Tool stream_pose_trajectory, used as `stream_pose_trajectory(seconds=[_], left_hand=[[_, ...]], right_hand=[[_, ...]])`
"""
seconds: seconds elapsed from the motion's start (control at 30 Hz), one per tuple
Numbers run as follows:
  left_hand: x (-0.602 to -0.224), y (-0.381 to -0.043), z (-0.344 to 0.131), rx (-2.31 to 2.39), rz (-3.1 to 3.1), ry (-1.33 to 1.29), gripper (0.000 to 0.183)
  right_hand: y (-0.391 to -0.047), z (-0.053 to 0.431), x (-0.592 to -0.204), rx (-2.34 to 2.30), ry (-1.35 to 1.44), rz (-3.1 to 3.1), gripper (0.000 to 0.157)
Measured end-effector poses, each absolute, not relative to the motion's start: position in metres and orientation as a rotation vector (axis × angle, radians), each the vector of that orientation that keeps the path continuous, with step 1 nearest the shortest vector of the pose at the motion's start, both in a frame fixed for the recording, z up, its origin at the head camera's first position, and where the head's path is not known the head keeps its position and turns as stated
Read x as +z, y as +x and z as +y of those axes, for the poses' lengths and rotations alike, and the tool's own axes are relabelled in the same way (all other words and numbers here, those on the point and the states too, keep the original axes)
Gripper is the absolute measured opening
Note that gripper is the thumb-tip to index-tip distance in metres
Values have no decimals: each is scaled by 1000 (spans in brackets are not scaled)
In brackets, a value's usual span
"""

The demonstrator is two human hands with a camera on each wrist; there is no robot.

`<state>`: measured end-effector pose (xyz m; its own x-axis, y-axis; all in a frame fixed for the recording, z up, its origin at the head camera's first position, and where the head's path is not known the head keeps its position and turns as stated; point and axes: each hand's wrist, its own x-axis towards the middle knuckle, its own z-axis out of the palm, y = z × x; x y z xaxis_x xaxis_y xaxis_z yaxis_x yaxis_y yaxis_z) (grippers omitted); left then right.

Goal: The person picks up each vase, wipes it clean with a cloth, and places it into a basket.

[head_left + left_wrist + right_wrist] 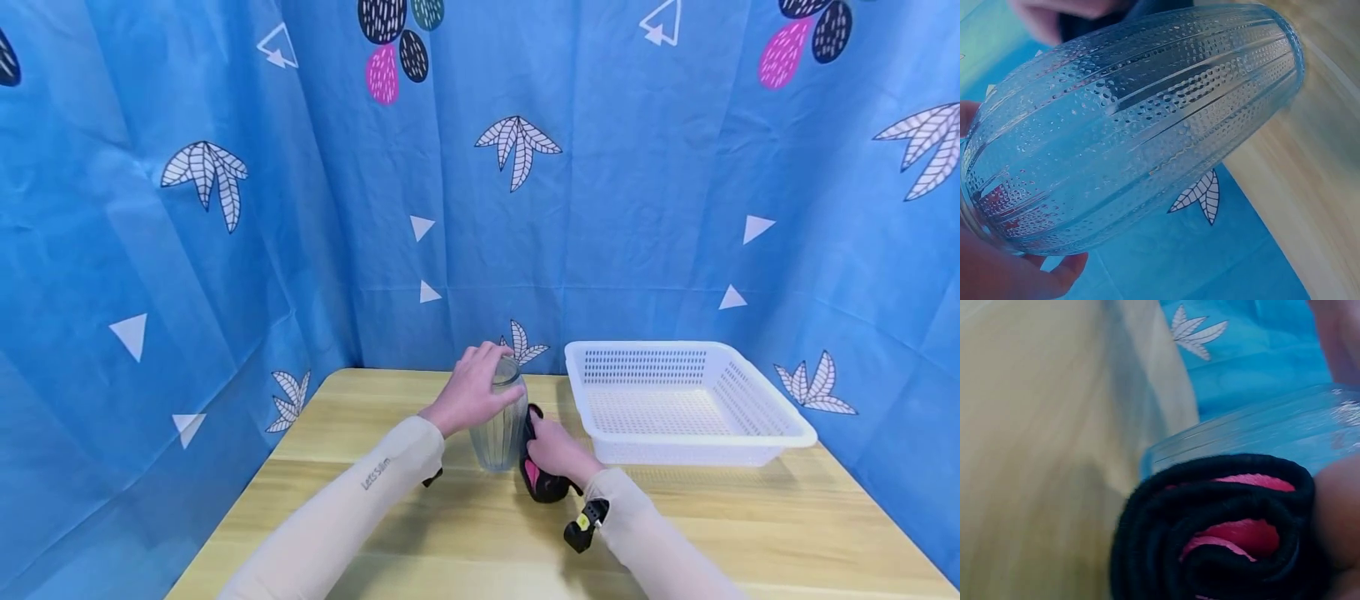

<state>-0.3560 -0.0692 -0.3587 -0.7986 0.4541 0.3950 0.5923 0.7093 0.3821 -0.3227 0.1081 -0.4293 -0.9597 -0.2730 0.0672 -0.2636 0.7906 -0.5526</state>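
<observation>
A clear ribbed glass vase (497, 442) stands on the wooden table, slightly tilted. My left hand (471, 390) grips it at the top, thumb and fingers around the rim. In the left wrist view the vase (1141, 131) shows a dimpled, ribbed wall. Close on its right is a rolled piece of black fabric with a pink inner side (551, 490), which my right hand (561, 452) holds from above. The right wrist view shows the coiled end of the roll (1235, 531), overlapping the vase's lower part (1210, 440). My right fingers are partly hidden behind the fabric.
A white perforated plastic basket (697, 439) sits at the back right of the table (480, 550). A blue patterned curtain (637, 233) hangs behind the table and along both sides. Black wrist cameras are strapped to both wrists, the right one (583, 527) plainly visible.
</observation>
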Motion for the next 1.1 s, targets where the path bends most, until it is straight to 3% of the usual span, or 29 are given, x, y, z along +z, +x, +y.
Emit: stream_pose_trajectory(seconds=[0.37,0.83,1.1], left_hand=[[-358,-354,-70,-331,-2620,-728,72],[-355,-350,-73,-684,-2674,-798,73],[-359,-355,-69,-638,-2597,-842,68]], right_hand=[[-313,112,-426,-1006,-359,2918,60],[-292,113,-369,-1181,-465,3117,66],[-300,106,-368,-1077,-505,3261,71]])
